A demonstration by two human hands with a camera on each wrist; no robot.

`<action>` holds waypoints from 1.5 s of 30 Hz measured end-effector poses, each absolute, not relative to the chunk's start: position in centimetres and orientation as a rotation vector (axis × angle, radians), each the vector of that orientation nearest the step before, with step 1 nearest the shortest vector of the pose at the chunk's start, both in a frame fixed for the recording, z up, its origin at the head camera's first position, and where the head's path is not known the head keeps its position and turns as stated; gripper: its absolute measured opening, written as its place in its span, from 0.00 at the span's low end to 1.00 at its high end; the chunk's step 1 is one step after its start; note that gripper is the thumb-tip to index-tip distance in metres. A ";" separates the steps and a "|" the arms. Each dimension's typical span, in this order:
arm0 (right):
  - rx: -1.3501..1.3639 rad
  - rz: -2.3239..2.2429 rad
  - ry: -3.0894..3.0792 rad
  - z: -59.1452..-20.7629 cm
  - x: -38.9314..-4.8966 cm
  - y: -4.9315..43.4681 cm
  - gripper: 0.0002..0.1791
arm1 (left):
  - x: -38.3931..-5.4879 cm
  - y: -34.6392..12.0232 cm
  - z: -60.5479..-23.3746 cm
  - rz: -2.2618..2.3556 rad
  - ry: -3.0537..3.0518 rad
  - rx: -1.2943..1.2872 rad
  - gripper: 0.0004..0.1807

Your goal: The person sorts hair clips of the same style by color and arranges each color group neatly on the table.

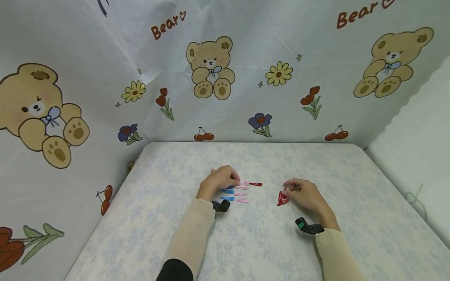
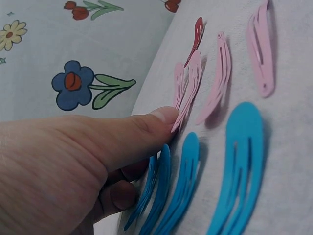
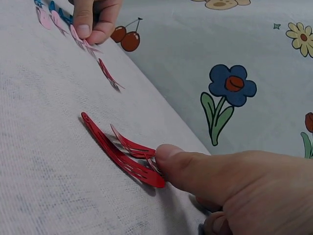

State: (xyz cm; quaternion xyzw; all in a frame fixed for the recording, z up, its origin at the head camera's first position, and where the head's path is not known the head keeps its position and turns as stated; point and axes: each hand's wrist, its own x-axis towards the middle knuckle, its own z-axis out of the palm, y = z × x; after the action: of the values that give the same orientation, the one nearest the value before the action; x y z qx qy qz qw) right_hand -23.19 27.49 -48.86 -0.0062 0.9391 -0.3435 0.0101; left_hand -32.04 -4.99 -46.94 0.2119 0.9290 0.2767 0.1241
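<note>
My left hand [image 1: 219,178] pinches the near end of a pink hair clip [image 2: 191,83] between thumb and fingers, low over the table. Another pink hair clip [image 2: 178,81] lies close beside it, and more pink clips [image 1: 241,194] form a column. Left of them, under and near the hand, is a column of blue hair clips [image 1: 227,198]. One red hair clip [image 1: 256,184] lies to the right of the pink ones. Over a small pile of red hair clips [image 1: 282,198], my right hand [image 1: 306,196] touches one with its thumb, index finger apart from the thumb.
A pale patterned cloth covers the table [image 1: 168,234]. Behind and at the left hangs a curtain [image 1: 239,117] printed with bears and flowers. A plain white surface [image 1: 415,156] stands along the right edge, with a thin cord [image 1: 418,201].
</note>
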 end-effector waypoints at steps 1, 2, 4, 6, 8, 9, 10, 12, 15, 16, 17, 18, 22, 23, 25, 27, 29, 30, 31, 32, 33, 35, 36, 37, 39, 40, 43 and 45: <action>-0.022 -1.066 2.935 -48.9 -23.2 27.6 0.18 | -32.0 -5.0 -46.9 0.806 2.708 0.623 0.05; -0.021 -1.059 2.941 -48.9 -23.2 27.6 0.18 | -32.0 -4.9 -46.9 0.803 2.709 0.625 0.05; -0.044 -1.054 2.948 -49.0 -23.3 27.7 0.17 | -32.0 -4.9 -46.8 0.800 2.709 0.625 0.05; -0.061 -1.052 2.959 -49.0 -23.3 27.7 0.16 | -32.1 -4.9 -46.8 0.797 2.709 0.623 0.06; -0.080 -1.055 2.968 -49.1 -23.4 27.7 0.15 | -32.1 -4.9 -46.9 0.794 2.711 0.621 0.06; -0.090 -1.056 2.975 -49.2 -23.5 27.6 0.14 | -32.2 -4.9 -46.9 0.794 2.711 0.619 0.06; -0.089 -1.062 2.980 -49.2 -23.6 27.6 0.13 | -32.2 -4.9 -46.9 0.792 2.711 0.617 0.06; -0.091 -1.067 2.990 -49.2 -23.6 27.5 0.12 | -32.2 -4.9 -47.0 0.792 2.713 0.611 0.06; -0.092 -1.079 2.994 -49.1 -23.7 27.5 0.11 | -32.3 -4.9 -47.0 0.796 2.712 0.601 0.06; -0.094 -1.085 2.992 -49.1 -23.7 27.4 0.11 | -32.3 -4.9 -47.0 0.797 2.712 0.598 0.06; -0.098 -1.091 2.988 -49.0 -23.7 27.5 0.11 | -32.3 -5.0 -47.0 0.796 2.712 0.596 0.06; -0.099 -1.100 2.984 -49.0 -23.7 27.5 0.11 | -32.2 -5.0 -47.0 0.796 2.711 0.593 0.06; -0.106 -1.127 2.969 -49.2 -23.9 27.8 0.11 | -32.1 -4.9 -46.8 0.803 2.713 0.585 0.05; -0.094 -1.139 2.959 -49.2 -24.0 27.8 0.11 | -32.1 -4.9 -46.8 0.804 2.713 0.584 0.05; -0.085 -1.168 2.934 -49.1 -24.0 27.9 0.11 | -32.0 -4.9 -46.8 0.809 2.715 0.583 0.05; -0.076 -1.212 2.894 -48.9 -23.9 28.0 0.13 | -32.0 -4.9 -46.8 0.815 2.713 0.583 0.05; -0.069 -1.274 2.841 -48.5 -23.8 27.9 0.15 | -32.0 -4.9 -46.9 0.814 2.711 0.584 0.05; -0.080 -1.301 2.818 -48.3 -23.7 27.8 0.16 | -32.0 -4.9 -46.9 0.815 2.710 0.586 0.05; -0.079 -1.327 2.800 -48.1 -23.7 27.8 0.16 | -32.0 -4.9 -47.0 0.815 2.709 0.586 0.05; -0.078 -1.348 2.783 -48.0 -23.6 27.7 0.17 | -32.0 -4.8 -47.0 0.814 2.709 0.588 0.06; -0.071 -1.372 2.771 -47.9 -23.6 27.7 0.17 | -32.0 -4.8 -47.0 0.812 2.710 0.590 0.06; -0.075 -1.407 2.763 -47.7 -23.6 27.5 0.17 | -32.0 -4.8 -47.0 0.809 2.711 0.596 0.06; -0.074 -1.416 2.765 -47.7 -23.6 27.5 0.17 | -32.0 -4.8 -47.0 0.809 2.712 0.598 0.06; -0.071 -1.430 2.767 -47.6 -23.6 27.3 0.17 | -32.0 -4.8 -46.9 0.808 2.711 0.598 0.06; -0.078 -1.457 2.771 -47.5 -23.6 27.1 0.19 | -32.0 -4.8 -46.9 0.807 2.708 0.598 0.06; -0.094 -1.465 2.773 -47.3 -23.6 27.0 0.19 | -32.0 -4.7 -46.9 0.806 2.707 0.597 0.06; -0.137 -1.493 2.775 -46.9 -23.7 26.5 0.20 | -32.1 -4.7 -47.0 0.804 2.707 0.597 0.06; -0.161 -1.501 2.781 -46.5 -23.7 26.2 0.20 | -32.1 -4.7 -47.0 0.805 2.707 0.598 0.07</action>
State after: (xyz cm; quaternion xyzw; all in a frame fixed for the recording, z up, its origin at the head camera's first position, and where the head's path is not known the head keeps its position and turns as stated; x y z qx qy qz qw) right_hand -23.65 26.16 -46.49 -0.0510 0.8788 -0.4743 -0.0116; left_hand -32.10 -4.72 -46.99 0.2053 0.9302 0.2767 0.1269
